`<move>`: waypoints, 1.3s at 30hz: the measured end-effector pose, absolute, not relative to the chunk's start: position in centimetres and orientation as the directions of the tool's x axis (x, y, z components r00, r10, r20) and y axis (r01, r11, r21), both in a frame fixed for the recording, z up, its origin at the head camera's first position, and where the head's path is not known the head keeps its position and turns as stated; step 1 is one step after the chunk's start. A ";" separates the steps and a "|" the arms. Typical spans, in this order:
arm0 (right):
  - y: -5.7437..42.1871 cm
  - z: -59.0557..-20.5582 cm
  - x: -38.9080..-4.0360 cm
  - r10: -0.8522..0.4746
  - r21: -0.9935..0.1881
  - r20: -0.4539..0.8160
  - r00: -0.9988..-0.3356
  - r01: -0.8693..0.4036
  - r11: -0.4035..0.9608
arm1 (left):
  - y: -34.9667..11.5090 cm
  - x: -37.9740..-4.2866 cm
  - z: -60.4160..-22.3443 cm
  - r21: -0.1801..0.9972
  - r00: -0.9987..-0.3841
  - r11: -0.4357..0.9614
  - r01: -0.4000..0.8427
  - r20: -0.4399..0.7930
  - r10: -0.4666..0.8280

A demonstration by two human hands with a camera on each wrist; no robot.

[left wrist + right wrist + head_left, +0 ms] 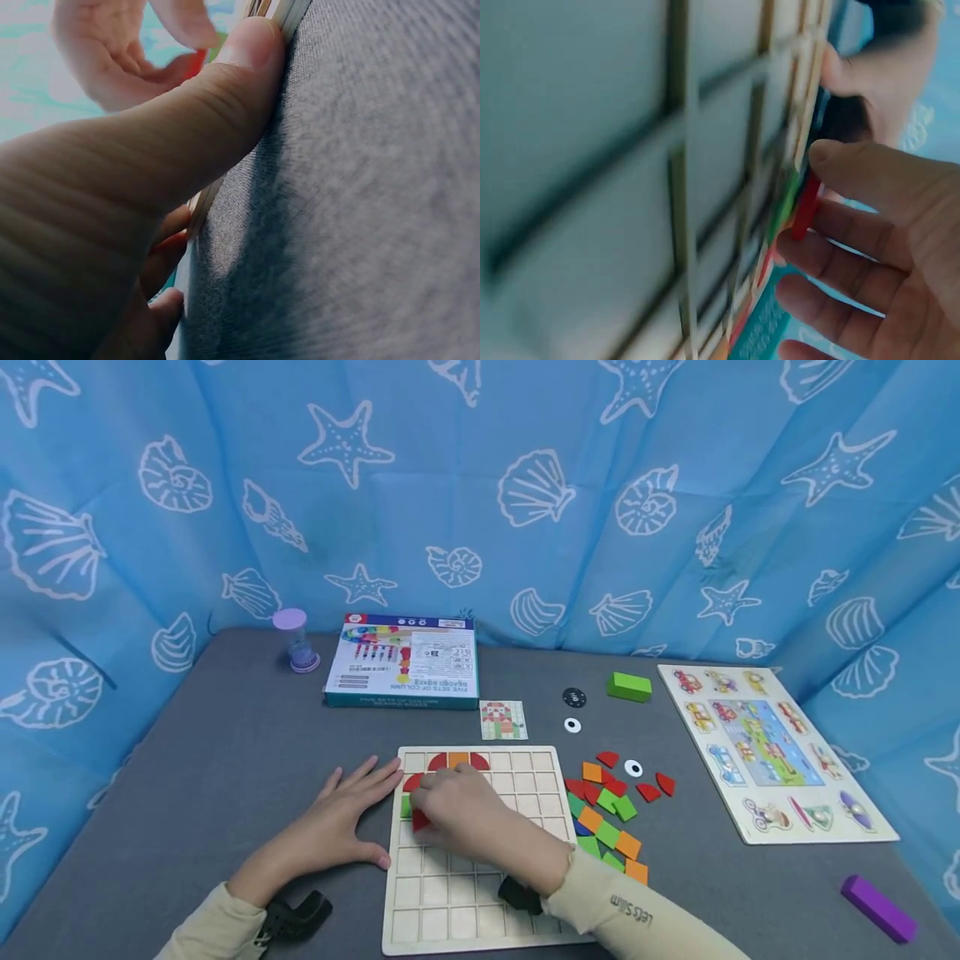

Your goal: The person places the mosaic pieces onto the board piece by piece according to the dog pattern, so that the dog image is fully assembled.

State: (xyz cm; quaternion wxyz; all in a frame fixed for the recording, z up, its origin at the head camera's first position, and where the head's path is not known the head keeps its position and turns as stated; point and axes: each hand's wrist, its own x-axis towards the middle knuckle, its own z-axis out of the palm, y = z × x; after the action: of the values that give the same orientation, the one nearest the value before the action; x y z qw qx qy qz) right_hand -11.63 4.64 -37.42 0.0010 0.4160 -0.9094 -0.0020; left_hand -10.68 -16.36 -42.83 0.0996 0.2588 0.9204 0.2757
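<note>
In the head view a wooden grid board (435,922) lies before me. My left hand (330,829) rests at its left side, fingers spread, thumb (251,49) against the board edge in the left wrist view. My right hand (468,814) is over the upper left of the grid. Between thumb and fingertips it pinches a red piece (807,206), seen edge-on in the right wrist view. Beside that piece a green square (406,807) sits in the grid. Along the top row are red quarter-circles (480,762) and an orange square (457,759); the right hand partly covers the pieces below.
Loose red, orange, green and blue pieces (607,835) lie right of the board. A pattern card (503,720), a box (405,664) and a small lidded jar (297,642) stand behind. Farther right are a picture puzzle (772,752), a green block (628,687) and a purple block (879,908).
</note>
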 end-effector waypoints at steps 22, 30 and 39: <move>3.4 -37.7 -10.9 -0.767 0.014 -0.012 -0.641 -0.768 0.641 | -16.3 -10.6 -42.7 0.568 -0.852 0.712 0.414 -0.033 0.522; 12.4 -35.2 -12.8 -0.565 -0.166 0.122 -0.816 -0.578 0.799 | -15.9 -10.6 -42.8 0.550 -0.852 0.728 0.411 -0.052 0.520; 25.3 -37.3 -16.7 -0.184 -0.260 -0.018 -0.983 -0.174 0.950 | -16.2 -10.7 -43.0 0.551 -0.853 0.727 0.409 -0.053 0.520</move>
State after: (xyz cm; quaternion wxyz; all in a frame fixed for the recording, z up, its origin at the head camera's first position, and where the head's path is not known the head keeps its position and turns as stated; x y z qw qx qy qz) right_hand -16.66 25.31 -37.27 -0.0209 0.0907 -0.9871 0.1300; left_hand -10.69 -16.19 -42.96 0.1026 0.2514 0.9237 0.2704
